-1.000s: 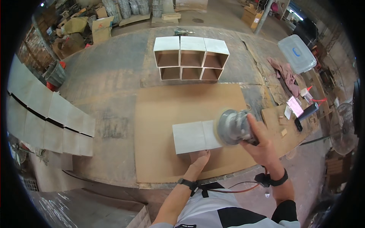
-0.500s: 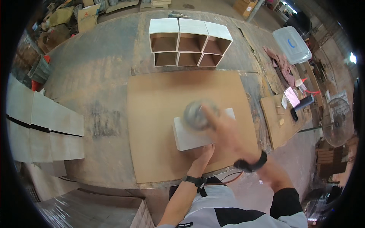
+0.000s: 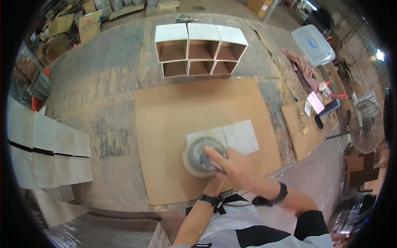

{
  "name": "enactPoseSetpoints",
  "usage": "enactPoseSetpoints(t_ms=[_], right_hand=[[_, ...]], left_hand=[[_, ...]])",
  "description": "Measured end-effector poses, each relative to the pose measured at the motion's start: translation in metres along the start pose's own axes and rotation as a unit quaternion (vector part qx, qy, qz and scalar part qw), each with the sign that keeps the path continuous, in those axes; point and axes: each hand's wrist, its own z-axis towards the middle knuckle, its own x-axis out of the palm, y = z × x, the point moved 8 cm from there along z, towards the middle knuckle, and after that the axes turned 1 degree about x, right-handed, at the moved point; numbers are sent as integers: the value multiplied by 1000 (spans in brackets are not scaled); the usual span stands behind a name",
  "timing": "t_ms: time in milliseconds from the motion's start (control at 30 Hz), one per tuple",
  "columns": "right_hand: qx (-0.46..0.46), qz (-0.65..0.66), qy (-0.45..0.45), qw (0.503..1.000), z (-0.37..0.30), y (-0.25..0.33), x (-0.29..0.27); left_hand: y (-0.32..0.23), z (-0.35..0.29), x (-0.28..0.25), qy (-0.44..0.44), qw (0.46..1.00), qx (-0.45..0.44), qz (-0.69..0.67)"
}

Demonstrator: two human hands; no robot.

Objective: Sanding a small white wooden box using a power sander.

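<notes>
My right hand [image 3: 236, 167] is wrapped round a round grey sander [image 3: 202, 153] with a pale rim, its index finger stretched over the top. The sander lies over the near left part of a white box [image 3: 242, 136], whose top shows a seam. Behind the sander and my right hand, my left hand [image 3: 215, 185] is at the box's near side; its fingers are hidden. A brown board [image 3: 165, 165] lies under the box.
Several joined white cubbies [image 3: 202, 31] with brown insides stand at the table's far side. More white boxes [image 3: 45, 132] are stacked at the left. On the right are a clear lidded bin [image 3: 313, 44], a reddish cloth [image 3: 302, 66] and a small board [image 3: 295, 120] with loose items.
My right hand has brought the sander left and nearer across the box top, baring its right part. My left hand's fingers are now more covered. The view has shifted slightly.
</notes>
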Motion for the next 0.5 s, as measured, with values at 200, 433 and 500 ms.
enactPoseSetpoints(t_ms=[200, 433, 500], right_hand=[[49, -4, -119, 992, 0, -45, -9], [98, 39, -148, 983, 28, -64, -30], [-36, -1, -106, 994, -1, -14, -4]], left_hand=[[-1, 6, 6, 11, 1000, 3, 12], [1, 12, 8, 45, 997, -4, 60], [1, 1, 1, 5, 1000, 3, 17]])
